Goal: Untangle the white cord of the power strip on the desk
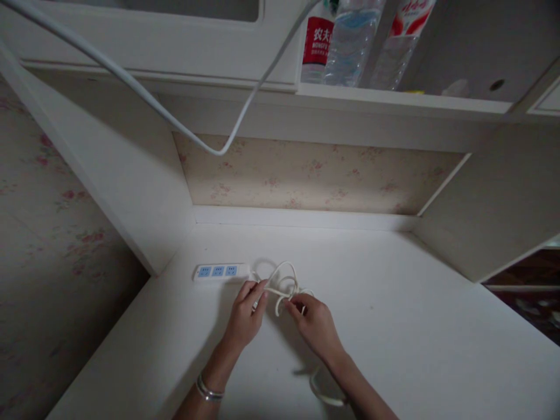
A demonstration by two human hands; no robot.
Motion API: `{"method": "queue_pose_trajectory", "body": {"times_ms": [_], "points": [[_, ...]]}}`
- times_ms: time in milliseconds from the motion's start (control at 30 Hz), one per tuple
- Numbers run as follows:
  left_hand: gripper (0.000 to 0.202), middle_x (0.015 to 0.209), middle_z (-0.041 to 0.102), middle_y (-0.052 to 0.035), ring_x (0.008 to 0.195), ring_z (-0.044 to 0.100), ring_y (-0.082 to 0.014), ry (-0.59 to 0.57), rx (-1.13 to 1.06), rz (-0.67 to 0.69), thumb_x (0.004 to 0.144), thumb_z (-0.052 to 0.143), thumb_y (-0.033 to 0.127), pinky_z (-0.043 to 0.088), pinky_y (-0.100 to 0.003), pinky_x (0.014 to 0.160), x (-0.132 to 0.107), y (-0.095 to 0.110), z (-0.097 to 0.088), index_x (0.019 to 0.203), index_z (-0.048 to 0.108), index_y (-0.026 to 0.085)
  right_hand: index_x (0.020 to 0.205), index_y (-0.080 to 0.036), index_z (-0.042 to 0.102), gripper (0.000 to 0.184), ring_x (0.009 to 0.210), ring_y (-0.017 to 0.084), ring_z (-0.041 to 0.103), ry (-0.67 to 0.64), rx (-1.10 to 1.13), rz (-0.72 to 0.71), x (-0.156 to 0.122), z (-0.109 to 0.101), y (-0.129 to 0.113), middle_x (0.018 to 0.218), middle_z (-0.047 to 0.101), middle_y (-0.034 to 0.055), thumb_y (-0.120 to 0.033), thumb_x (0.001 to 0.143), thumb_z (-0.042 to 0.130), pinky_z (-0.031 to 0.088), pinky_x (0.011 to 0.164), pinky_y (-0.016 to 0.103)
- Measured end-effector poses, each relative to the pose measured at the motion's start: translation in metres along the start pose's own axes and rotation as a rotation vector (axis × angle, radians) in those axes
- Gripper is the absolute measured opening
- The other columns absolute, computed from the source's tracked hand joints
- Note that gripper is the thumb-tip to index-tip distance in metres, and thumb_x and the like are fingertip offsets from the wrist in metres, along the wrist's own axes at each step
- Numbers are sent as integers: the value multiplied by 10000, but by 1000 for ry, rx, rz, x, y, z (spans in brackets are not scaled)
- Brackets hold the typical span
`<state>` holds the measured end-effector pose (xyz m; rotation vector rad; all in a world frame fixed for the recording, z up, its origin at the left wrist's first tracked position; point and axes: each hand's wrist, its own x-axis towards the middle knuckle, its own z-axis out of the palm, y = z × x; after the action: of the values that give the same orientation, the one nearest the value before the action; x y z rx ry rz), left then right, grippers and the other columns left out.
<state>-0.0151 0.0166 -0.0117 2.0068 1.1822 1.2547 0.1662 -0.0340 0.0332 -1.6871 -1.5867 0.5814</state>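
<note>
A white power strip [222,272] with three blue socket faces lies on the desk, left of the middle. From its right end runs a white cord [284,265], looped and tangled between my two hands. My left hand [245,312], with a silver bracelet at the wrist, pinches part of the cord close to the strip. On the other side of the tangle, my right hand [312,324] grips the cord between thumb and fingers. Another length of the cord curves over the desk beneath my right forearm, which partly hides it.
The white desk top [394,309] is bounded by side panels and a back wall with floral wallpaper [297,175]. Overhead, a shelf [406,102] holds several plastic bottles [354,41]. A thick white cable [175,119] hangs down in front of the cabinet.
</note>
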Motion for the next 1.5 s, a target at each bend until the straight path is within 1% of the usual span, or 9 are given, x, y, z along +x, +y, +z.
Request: {"method": "queue_pose_trajectory", "body": {"times_ms": [167, 300, 400, 600, 767, 933, 1133, 1300, 1500], "points": [[268, 934, 607, -78, 899, 584, -179, 34, -36, 17, 908, 484, 282, 490, -277, 816, 1, 0, 1, 1071, 685, 215, 765, -237, 676, 298, 639, 190, 602, 44, -15, 84, 0, 6, 1, 739, 683, 35, -482, 846, 524, 409, 611, 288], [254, 904, 613, -74, 875, 589, -176, -1, -44, 29, 903, 497, 280, 488, -273, 800, 1, 1, 4, 1049, 698, 222, 922, -223, 632, 293, 700, 190, 606, 158, -169, 82, -4, 9, 2, 844, 658, 48, -473, 872, 486, 403, 624, 285], [248, 889, 615, -73, 863, 590, -172, -22, -31, 49, 901, 507, 276, 489, -271, 790, 0, 0, 4, 1040, 704, 219, 950, -235, 638, 268, 775, 179, 607, 176, -267, 13, -4, 9, 2, 944, 628, 56, -419, 905, 447, 405, 667, 276], [241, 872, 619, -71, 854, 584, -170, -9, -1, 98, 894, 523, 267, 488, -276, 780, 0, -1, 1, 1033, 715, 227, 793, -207, 651, 274, 774, 176, 564, 173, -418, -129, 2, 8, -5, 823, 596, 62, -334, 920, 445, 383, 704, 270], [235, 847, 624, -65, 833, 583, -166, 23, -12, 98, 889, 531, 266, 490, -280, 765, 1, -2, 1, 1017, 721, 217, 820, -192, 621, 220, 770, 186, 528, 244, -502, -247, 4, 12, -16, 800, 572, 64, -273, 922, 443, 352, 704, 290], [226, 834, 619, -62, 822, 566, -163, 43, -56, 92, 886, 529, 237, 477, -278, 764, -1, -3, 4, 996, 724, 213, 832, -190, 589, 143, 777, 195, 501, 214, -576, -367, -3, 25, -27, 799, 557, 53, -221, 904, 470, 327, 725, 319], [233, 841, 569, -59, 818, 548, -162, -24, -255, -36, 842, 495, 126, 458, -257, 735, 1, 2, 2, 852, 723, 176, 864, -200, 576, 90, 780, 197, 486, 79, -579, -466, -11, 39, -41, 832, 567, 48, -216, 893, 492, 309, 730, 339], [196, 833, 573, -49, 844, 549, -166, -19, -419, -161, 807, 510, 146, 433, -268, 786, 9, 2, -4, 722, 686, 158, 934, -212, 591, 121, 868, 208, 500, 22, -557, -517, -8, 30, -46, 903, 595, 51, -239, 918, 474, 307, 792, 364], [178, 938, 606, -54, 870, 571, -168, 63, -755, -373, 779, 548, 217, 453, -264, 759, 6, -5, 0, 830, 702, 144, 899, -230, 626, 180, 886, 171, 532, -53, -320, -493, 6, 21, -30, 905, 622, 21, -244, 945, 452, 334, 831, 340]]}}
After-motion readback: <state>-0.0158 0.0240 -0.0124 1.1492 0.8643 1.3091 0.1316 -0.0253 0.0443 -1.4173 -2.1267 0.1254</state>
